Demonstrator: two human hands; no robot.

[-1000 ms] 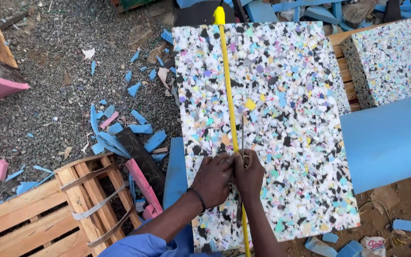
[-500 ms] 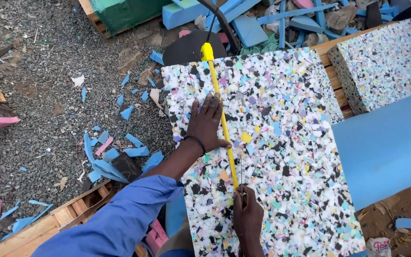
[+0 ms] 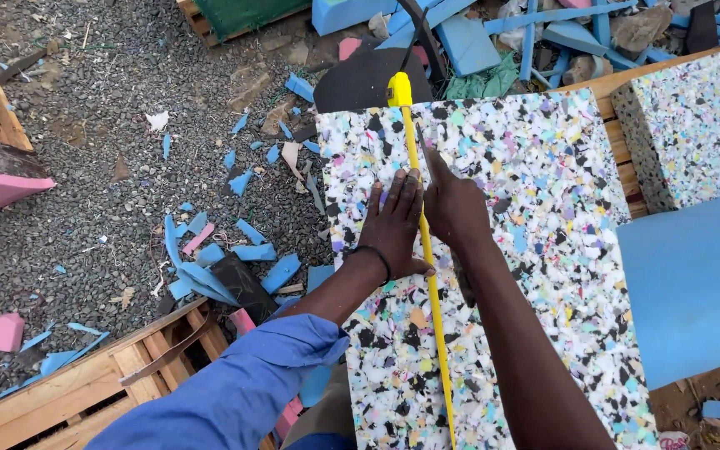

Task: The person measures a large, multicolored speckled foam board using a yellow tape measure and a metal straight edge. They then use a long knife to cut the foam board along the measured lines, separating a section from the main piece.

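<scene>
A thick slab of multicoloured speckled foam [image 3: 535, 250] lies in front of me. A yellow measuring tape [image 3: 432, 300] runs lengthwise over it, with its yellow case [image 3: 399, 88] at the slab's far edge. My left hand [image 3: 395, 227] lies flat on the foam, fingers spread, pressing against the tape's left side. My right hand [image 3: 453, 204] is just right of the tape, touching the left hand. It is closed around a thin dark tool [image 3: 424, 148] whose tip points at the foam beside the tape.
A plain blue foam sheet [image 3: 693, 292] lies to the right and a second speckled block [image 3: 693, 125] at the far right. A wooden pallet [image 3: 85, 392] is at the lower left. Blue and pink foam offcuts [image 3: 210, 267] litter the gravel, with piled blue scraps [image 3: 477, 33] beyond.
My right hand has slid forward along the tape from the near end to beside my left hand. The left hand stays pressed on the tape mid-slab.
</scene>
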